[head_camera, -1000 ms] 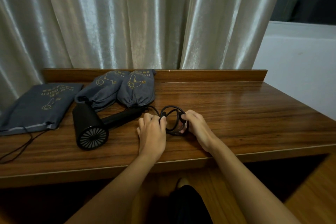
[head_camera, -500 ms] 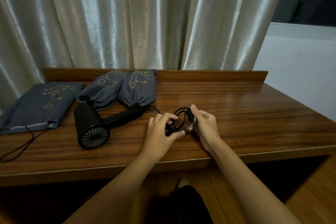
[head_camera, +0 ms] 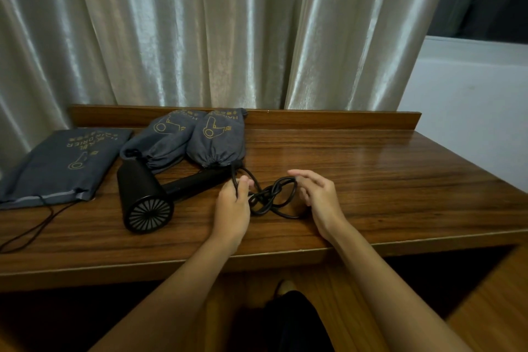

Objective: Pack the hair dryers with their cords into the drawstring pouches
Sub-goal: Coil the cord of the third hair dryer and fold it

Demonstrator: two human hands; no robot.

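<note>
A black hair dryer (head_camera: 148, 197) lies on the wooden table (head_camera: 371, 174), its grille facing me and its handle pointing right. Its black cord (head_camera: 271, 197) lies in loose coils between my hands. My left hand (head_camera: 233, 208) pinches the cord close to the handle's end. My right hand (head_camera: 320, 197) hovers just right of the coils with relaxed fingers, holding nothing. Two stuffed grey drawstring pouches (head_camera: 168, 140) (head_camera: 218, 140) lie behind the dryer. A flat grey pouch (head_camera: 65, 163) lies at the far left, its drawstring trailing forward.
A low wooden ledge (head_camera: 328, 120) runs along the table's back, with pale curtains (head_camera: 200, 28) hanging behind it. A white wall (head_camera: 471, 100) stands at the right. The table's front edge is just below my wrists.
Both hands held the coiled cord raised; now the coils lie on the table. My right hand has let go and opened, and my left hand has shifted left toward the handle.
</note>
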